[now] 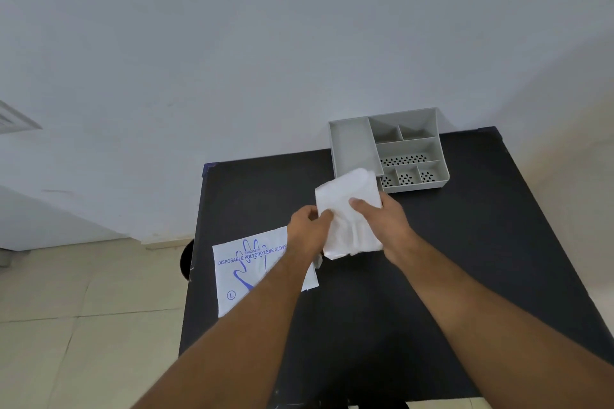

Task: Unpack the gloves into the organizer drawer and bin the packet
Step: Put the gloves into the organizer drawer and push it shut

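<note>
A folded stack of white translucent gloves (349, 209) is held above the black table (465, 259), just in front of the grey organizer (352, 146). My left hand (307, 231) pinches the stack's left edge. My right hand (385, 226) grips its right side, thumb on top. The stack's top corner overlaps the organizer's near left corner. The flat white packet (242, 272), printed with a blue hand and "Disposable Polyethylene Gloves", lies on the table's left side, partly under my left forearm.
The organizer stands at the table's far edge, with one long compartment on the left and several small ones, some perforated, on the right. A dark round object (186, 259) peeks out beside the table's left edge. Tiled floor and a white wall surround the table.
</note>
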